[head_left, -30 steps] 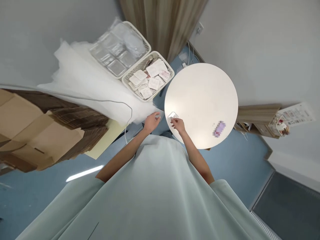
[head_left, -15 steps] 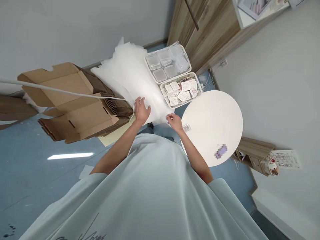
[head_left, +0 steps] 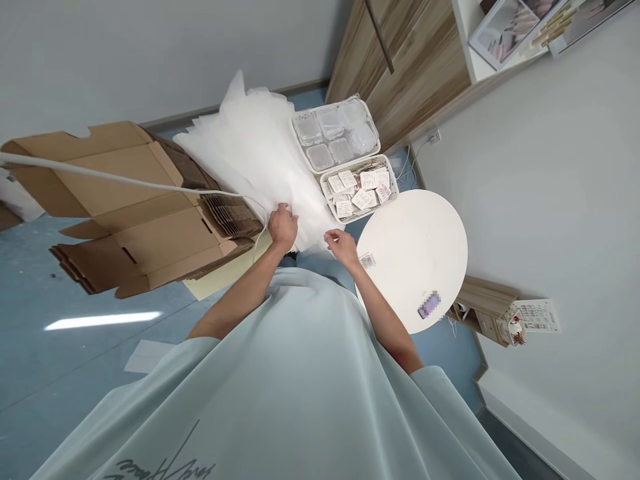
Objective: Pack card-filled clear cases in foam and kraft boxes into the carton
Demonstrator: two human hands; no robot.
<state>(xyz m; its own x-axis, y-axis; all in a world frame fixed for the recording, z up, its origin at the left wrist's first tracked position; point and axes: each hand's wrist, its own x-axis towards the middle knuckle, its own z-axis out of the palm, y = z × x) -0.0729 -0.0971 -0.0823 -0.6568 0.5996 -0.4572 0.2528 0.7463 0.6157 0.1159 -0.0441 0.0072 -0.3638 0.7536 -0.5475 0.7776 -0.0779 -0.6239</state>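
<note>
A stack of thin white foam sheets [head_left: 265, 147] lies fanned out in front of me. My left hand [head_left: 283, 227] is on the near part of the stack, its fingers curled in and closed on the top foam sheet. At the stack's near right corner is my right hand [head_left: 343, 247], with thumb and fingers drawn together in a loose pinch. What lies between those fingertips is too small to make out. A white cable [head_left: 220, 192] runs over the boxes and hangs down just left of my left hand.
Flattened cardboard boxes [head_left: 145, 233] stand stacked at left. Beyond my right hand are a basket [head_left: 327, 215] of printed cards and a basket [head_left: 316, 170] of clear plastic cases. A round white table [head_left: 415, 247] stands right, bearing a blurred purple item [head_left: 429, 305] and a small clear case [head_left: 367, 261].
My left hand has moved slightly nearer to me, and its spread fingers have curled onto the foam sheet. My right hand has shifted a little left. The whole view has turned slightly.
</note>
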